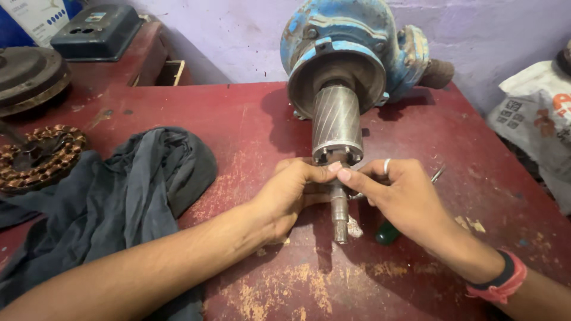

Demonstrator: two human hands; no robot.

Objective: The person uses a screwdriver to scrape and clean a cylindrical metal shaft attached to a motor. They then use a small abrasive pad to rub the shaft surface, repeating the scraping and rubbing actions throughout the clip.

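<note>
Rotor out of its blue housing, both hands pinched at the shaft

The rotor point(336, 122) was seen already drawn out of the blue pump housing point(351, 44) on the red table point(250, 125), its shaft point(339, 211) bared and pointing toward the viewer; whatever sat at the rotor's end was not yet freed, as far as could be judged. The left hand point(291, 193) was curled, fingertips pressed to the shaft just below the rotor; the right hand point(401, 193) was pinched there too (a green-handled screwdriver point(388, 232) was half hidden beneath it). A dark cloth point(119, 196) was left nearby.
</note>
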